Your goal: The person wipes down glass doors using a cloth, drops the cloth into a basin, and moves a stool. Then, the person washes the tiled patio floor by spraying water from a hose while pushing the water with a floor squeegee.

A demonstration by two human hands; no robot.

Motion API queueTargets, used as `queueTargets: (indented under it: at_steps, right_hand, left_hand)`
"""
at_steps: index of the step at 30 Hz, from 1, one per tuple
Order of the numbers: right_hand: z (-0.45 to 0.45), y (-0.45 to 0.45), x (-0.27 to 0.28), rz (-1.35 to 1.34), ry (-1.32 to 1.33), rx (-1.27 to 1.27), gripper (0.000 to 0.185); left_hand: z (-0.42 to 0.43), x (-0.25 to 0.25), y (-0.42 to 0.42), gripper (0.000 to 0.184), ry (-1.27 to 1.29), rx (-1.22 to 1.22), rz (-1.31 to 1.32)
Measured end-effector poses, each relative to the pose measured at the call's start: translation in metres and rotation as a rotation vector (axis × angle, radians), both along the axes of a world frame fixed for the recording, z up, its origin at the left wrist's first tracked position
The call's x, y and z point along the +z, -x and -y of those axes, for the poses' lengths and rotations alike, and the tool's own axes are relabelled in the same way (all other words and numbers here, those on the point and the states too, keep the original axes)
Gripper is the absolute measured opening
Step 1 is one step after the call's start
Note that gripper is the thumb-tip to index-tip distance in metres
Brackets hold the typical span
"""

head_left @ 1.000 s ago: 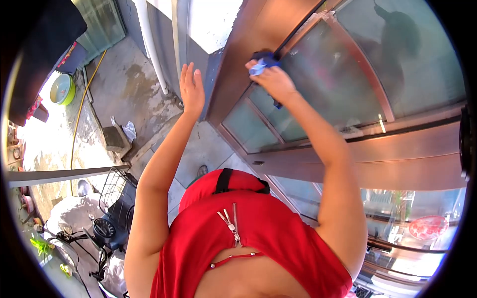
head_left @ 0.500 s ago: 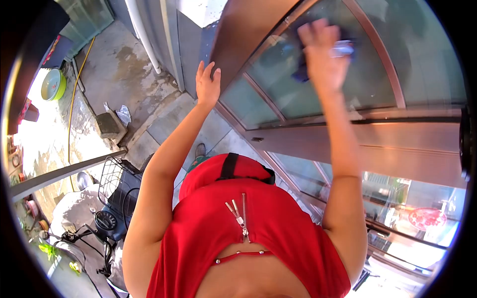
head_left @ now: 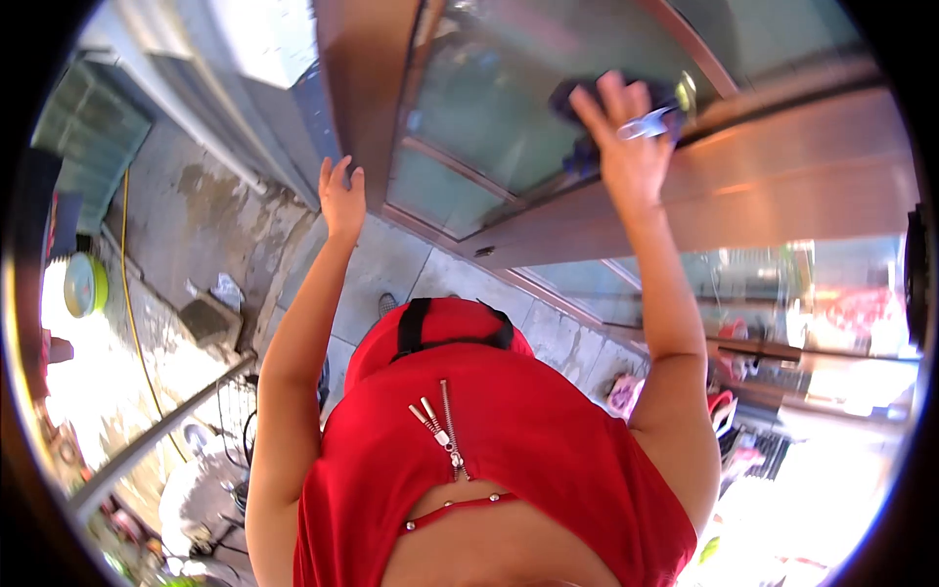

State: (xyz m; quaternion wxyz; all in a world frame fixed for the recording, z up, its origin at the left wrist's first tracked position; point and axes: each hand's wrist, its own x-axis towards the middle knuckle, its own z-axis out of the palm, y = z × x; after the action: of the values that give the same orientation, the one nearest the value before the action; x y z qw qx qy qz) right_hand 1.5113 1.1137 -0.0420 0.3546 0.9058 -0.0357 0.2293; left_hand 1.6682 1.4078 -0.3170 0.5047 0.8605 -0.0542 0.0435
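My right hand (head_left: 626, 161) lies with fingers spread over a dark blue cloth (head_left: 582, 161), pressing it to the glass pane (head_left: 479, 117) of a brown-framed door. The cloth shows on both sides of the fingers. A shiny silvery piece (head_left: 644, 124) crosses the back of the fingers; what it is I cannot make out. My left hand (head_left: 342, 203) is raised near the edge of the brown frame (head_left: 364, 98), fingers apart and holding nothing. Whether its fingertips touch the frame I cannot tell.
Below the door's brown lower panel (head_left: 782, 171) more glass reflects the surroundings. At left are a metal rail (head_left: 166, 430), a yellow hose (head_left: 132, 293), a green basin (head_left: 86, 285) and a concrete block (head_left: 210, 321). Grey paving (head_left: 391, 274) lies underfoot.
My view has turned and shifted. On the glass, my right hand and the cloth are now nearer the pane's lower frame. My left hand stays raised by the frame edge.
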Motion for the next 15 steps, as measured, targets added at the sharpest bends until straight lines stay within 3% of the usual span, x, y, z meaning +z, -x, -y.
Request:
queueTargets:
  at_steps: [3,4,6,8,10,13,15]
  right_hand:
    - [0.026,0.017,0.072,0.530,0.154,-0.012,0.050]
    - [0.031,0.030,0.094,0.559,0.237,-0.137,0.048]
    - [0.023,0.050,0.121,0.670,0.278,-0.123,0.039]
    - [0.046,0.069,0.119,0.759,0.282,-0.115,0.043]
    - [0.086,0.082,0.053,0.752,-0.005,0.046,0.046]
    - [0.088,0.104,-0.065,0.529,-0.160,-0.017,0.035]
    - [0.079,0.124,-0.138,0.211,-0.211,-0.076,0.047]
  left_hand:
    - [0.028,0.011,-0.003,0.037,0.035,-0.116,0.021]
    - [0.039,0.015,-0.002,0.037,0.059,-0.151,0.019]
    - [0.056,0.036,0.005,0.036,0.009,-0.232,0.092]
    - [0.070,0.048,0.013,0.036,0.054,-0.310,0.091]
    - [0.083,0.053,0.019,0.035,0.039,-0.376,0.141]
    - [0.100,0.055,0.029,0.035,0.043,-0.462,0.187]
    - [0.110,0.060,0.037,0.035,0.033,-0.519,0.196]
